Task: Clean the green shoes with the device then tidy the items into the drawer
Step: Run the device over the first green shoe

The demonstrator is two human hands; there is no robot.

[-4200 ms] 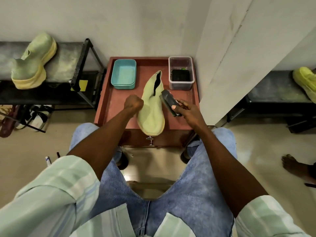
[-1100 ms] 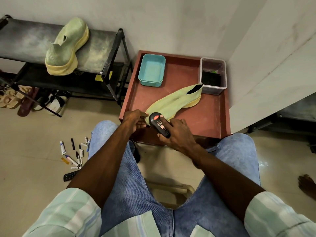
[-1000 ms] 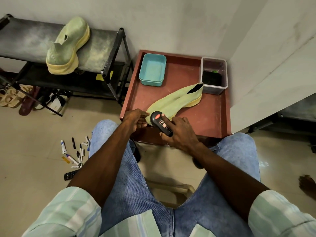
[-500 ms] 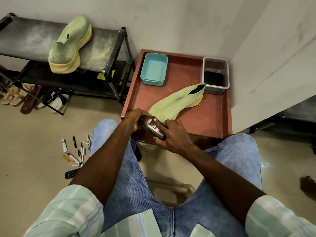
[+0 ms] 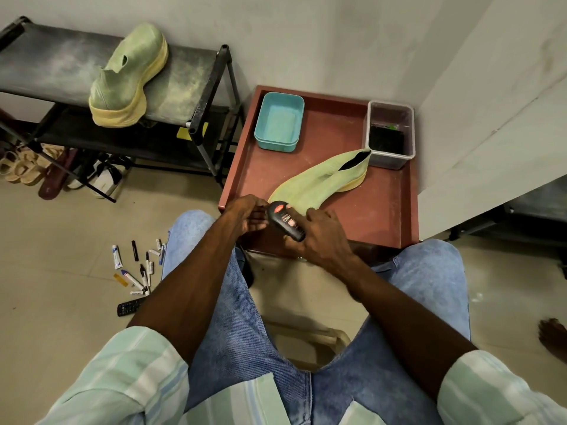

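Device gripped by right hand

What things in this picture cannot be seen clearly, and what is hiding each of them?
- Toe of the green shoe on the red table: head view, covered by the device and both hands.
- Left hand fingertips: hidden behind the device.
- Device's working face: turned away, under the right hand.
- Drawer: not visible, below the table edge behind the hands.
- Dark contents of the clear container: too dim to identify.
- Small items on the floor: too small.
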